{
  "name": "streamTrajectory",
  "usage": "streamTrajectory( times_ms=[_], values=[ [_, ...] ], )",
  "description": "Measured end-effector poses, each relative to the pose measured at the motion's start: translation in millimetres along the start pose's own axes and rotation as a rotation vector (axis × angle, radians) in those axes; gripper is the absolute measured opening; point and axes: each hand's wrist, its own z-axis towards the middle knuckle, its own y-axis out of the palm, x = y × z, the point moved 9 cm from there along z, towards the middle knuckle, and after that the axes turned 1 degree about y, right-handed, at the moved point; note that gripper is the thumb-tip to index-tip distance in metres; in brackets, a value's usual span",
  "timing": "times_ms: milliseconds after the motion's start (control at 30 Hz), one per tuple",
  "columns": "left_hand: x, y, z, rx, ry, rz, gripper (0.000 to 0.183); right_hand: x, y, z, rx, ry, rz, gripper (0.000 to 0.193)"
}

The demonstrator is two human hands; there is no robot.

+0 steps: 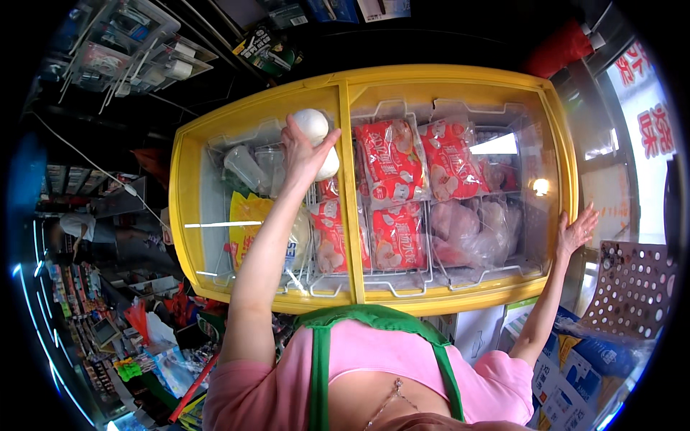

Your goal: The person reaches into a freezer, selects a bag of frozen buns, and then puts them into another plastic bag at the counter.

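In front of me is a chest freezer with a yellow frame [438, 304] and clear panels. My left hand [302, 152] reaches over its left half, fingers curved around a smooth white thing with two rounded lobes [311, 125]; its exact kind I cannot make out. My right hand [578, 228] rests at the freezer's right edge, its fingers spread and nothing in them. Red-and-white food packages [392, 161] lie in white wire baskets, several of them right of the middle bar. A yellow package [248, 219] lies below my left forearm.
Clear plastic bags with pale pinkish contents [478, 226] fill the front right basket. A brown perforated panel [625, 287] and blue packages [611, 359] are at the right. Crowded goods [93, 316] line the left side, and packets hang on a rack [136, 57] at far left.
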Motion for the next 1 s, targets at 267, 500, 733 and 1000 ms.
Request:
streamTrajectory(
  times_ms=[267,500,733,1000],
  values=[
    [-3,2,0,0.105,-0.071,0.232,0.091,0,29,19,0.020,-0.149,0.237,0.088],
    [-1,0,1,0.149,-0.018,0.089,0.076,-171,-93,-15,0.141,-0.263,0.648,0.065],
    [-25,-19,35,0.050,-0.093,-0.064,0.076,-510,-183,-156,-0.512,-0.725,0.982,0.072],
    [-60,-129,-27,-0.435,-0.062,-1.592,0.059,-595,-157,-167,-0.536,-0.847,0.630,0.074]
  ],
)
